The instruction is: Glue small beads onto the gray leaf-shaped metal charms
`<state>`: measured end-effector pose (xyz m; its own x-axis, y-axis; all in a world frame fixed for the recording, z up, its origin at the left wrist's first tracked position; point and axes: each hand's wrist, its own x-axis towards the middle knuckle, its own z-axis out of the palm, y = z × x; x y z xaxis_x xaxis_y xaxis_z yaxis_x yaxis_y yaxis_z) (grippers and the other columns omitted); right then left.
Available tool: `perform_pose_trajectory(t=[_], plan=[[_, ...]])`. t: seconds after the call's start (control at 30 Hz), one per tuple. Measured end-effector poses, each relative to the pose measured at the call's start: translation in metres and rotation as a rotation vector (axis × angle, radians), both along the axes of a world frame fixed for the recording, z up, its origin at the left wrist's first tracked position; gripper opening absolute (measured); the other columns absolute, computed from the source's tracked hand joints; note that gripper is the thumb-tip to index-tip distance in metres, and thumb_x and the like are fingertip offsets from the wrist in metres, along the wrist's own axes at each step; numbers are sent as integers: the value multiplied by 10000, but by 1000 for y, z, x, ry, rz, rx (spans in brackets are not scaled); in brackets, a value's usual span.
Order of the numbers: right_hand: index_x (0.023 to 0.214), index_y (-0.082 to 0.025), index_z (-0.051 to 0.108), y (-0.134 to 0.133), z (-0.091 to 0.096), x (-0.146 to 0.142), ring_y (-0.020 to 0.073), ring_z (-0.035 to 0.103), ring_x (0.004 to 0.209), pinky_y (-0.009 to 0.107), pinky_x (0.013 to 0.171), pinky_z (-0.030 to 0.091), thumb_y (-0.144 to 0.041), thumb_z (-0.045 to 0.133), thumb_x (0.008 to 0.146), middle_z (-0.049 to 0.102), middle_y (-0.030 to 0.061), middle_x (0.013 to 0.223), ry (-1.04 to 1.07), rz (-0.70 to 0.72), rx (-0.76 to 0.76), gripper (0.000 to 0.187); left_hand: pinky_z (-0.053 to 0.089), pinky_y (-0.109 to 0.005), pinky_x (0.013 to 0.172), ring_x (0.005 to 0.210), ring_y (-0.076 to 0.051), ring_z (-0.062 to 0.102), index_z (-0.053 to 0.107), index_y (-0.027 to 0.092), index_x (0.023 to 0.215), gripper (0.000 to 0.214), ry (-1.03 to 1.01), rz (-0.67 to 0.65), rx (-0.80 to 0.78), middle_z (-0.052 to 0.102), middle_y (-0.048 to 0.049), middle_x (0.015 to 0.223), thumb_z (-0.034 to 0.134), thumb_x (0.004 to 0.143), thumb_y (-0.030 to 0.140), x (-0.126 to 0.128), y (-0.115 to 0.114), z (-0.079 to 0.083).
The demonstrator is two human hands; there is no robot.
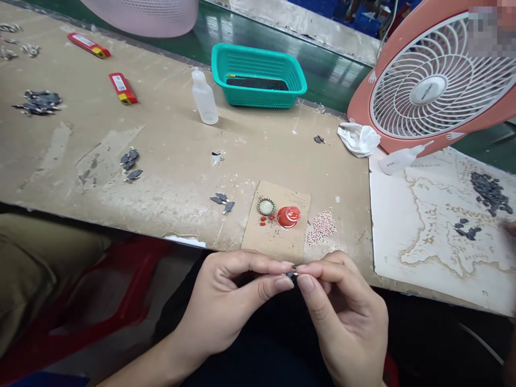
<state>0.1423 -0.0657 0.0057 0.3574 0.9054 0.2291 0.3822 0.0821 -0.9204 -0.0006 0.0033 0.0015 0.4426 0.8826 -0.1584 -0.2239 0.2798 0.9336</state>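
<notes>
Both hands meet at the table's front edge. My left hand (237, 301) pinches a small dark grey piece (289, 274) between thumb and forefinger. My right hand (346, 312) is closed in a pinch at the other end of that piece, where a tiny pale bit shows; the fingertips hide most of it. Just beyond lies a cardboard square (278, 244) with a bottle cap (266, 207) and a red glossy blob (288, 216) on it. To its right is a heap of tiny pinkish beads (322, 227). Several finished-looking grey pieces (223, 201) lie to its left.
A white squeeze bottle (205, 97) stands by a green basket (258, 99). An orange fan (431, 80), crumpled tissue (358, 140) and another bottle (403, 159) are at right, near dark pieces (489, 192) on printed paper. Two red boxes (123, 88) lie left. Another person's hand (510, 228) shows at right.
</notes>
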Motion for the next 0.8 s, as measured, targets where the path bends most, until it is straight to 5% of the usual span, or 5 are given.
perform_pose_trajectory(t=[0.63,0.8], plan=[[885,-225,740,-1,-2,5,97,561,586,214,500,472,-134,675,868,610,-19,703,-32,63,-47,113,603,-175,700,722,-133,750,818,284,805,288,125,-8,219,792,29,786,769,767,3,-3,-4,-7],[888,-234,734,-2,-6,6,93,551,588,209,502,471,-141,677,871,598,-23,705,-40,64,-45,110,587,-163,720,756,-132,748,800,250,845,201,169,-37,140,796,25,830,799,763,67,-4,-1,-9]])
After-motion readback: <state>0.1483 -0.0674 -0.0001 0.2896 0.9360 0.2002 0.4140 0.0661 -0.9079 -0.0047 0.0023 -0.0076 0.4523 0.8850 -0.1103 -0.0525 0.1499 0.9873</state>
